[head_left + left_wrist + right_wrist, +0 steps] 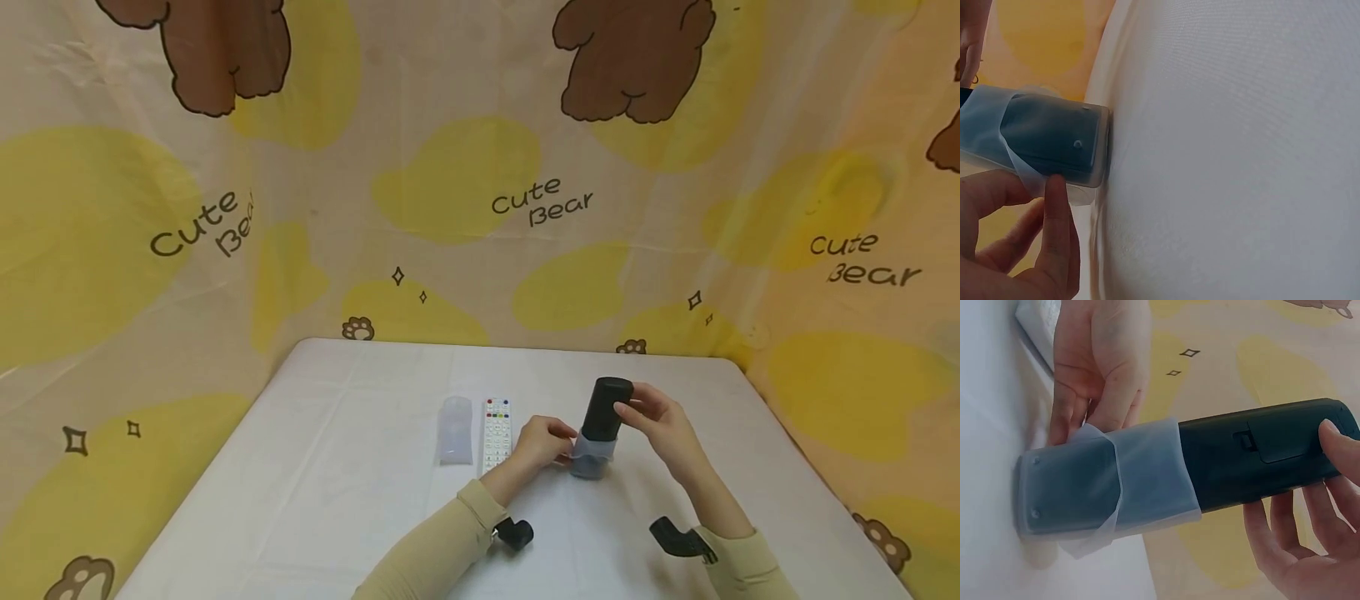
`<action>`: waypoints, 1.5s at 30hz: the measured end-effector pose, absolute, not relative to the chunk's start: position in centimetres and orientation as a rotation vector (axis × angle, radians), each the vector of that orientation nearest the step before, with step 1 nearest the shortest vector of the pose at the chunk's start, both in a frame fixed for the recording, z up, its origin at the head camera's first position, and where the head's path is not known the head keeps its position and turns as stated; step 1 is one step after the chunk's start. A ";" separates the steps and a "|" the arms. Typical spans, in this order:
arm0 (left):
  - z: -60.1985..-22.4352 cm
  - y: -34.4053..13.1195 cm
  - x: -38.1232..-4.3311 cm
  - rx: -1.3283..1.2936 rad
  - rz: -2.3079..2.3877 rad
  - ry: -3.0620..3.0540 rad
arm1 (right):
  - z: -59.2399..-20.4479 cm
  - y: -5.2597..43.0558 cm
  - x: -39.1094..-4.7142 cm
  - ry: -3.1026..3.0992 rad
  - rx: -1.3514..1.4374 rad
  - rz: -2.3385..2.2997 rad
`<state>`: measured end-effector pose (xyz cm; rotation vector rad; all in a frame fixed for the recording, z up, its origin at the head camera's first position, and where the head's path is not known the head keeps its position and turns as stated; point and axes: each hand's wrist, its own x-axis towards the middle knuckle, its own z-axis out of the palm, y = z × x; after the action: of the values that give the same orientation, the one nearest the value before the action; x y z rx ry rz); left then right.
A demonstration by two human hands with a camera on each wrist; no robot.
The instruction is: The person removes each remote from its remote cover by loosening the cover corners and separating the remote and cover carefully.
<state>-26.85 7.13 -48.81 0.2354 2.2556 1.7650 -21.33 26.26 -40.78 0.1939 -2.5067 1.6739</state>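
A black remote control (604, 410) stands tilted on the table, its lower part inside a translucent silicone remote cover (591, 460). My right hand (664, 427) grips the remote's bare upper end, thumb on the back near the battery door, as the right wrist view shows. With my left hand (542, 442) I pinch the folded edge of the cover (1029, 172) low on its side. In the right wrist view the cover's upper band (1150, 475) wraps the remote's middle, and its folded edge lies over the lower part. The remote's button side is hidden.
A white remote control (497, 429) with coloured buttons lies left of my left hand. Beside it lies another translucent cover (455, 433). The white table (337, 467) meets a patterned cloth (450, 192) behind and at the sides. Black wrist mounts (678, 538) jut from both sleeves.
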 end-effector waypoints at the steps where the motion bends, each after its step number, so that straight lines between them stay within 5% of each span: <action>1: -48.8 7.1 -26.9 0.233 1.766 2.258 | -40.7 26.3 -21.3 -2.504 0.198 1.682; 27: -48.0 6.9 -27.7 -0.027 1.907 1.928 | -40.7 27.9 -21.4 -2.347 0.414 1.725; 45: -47.6 6.5 -28.0 0.089 1.981 2.076 | -41.3 28.7 -20.8 -2.193 0.514 1.786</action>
<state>-28.04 6.52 -47.61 0.0886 2.0756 1.9814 -20.84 28.72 -41.32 0.5137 -2.1932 1.7855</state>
